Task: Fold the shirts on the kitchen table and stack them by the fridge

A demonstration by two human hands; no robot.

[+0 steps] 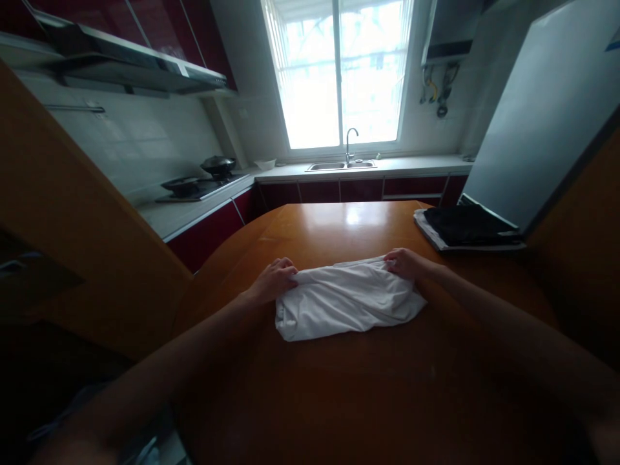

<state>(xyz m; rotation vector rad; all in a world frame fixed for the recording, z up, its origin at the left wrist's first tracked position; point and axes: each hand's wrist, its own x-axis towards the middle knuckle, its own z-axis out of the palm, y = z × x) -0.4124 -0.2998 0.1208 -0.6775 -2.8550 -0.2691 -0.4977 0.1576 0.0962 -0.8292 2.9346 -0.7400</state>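
A white cloth garment point(351, 300) lies folded into a wide, wrinkled bundle on the wooden table point(310, 387); its exact kind does not show. At its far left corner, my left hand point(274, 281) pinches the edge between thumb and fingers. The far right edge is gripped by my right hand point(408, 263), with the fingertips partly hidden in the fabric. The near side of the cloth rests on the tabletop, its right corner spread out in a point.
Dark and white folded cloths point(469, 226) are stacked at the table's far right, by a fridge point(547, 103). Beyond the table are a sink point(341, 166) under the window, a stove point(206, 187) with pans at left, and a range hood point(130, 61).
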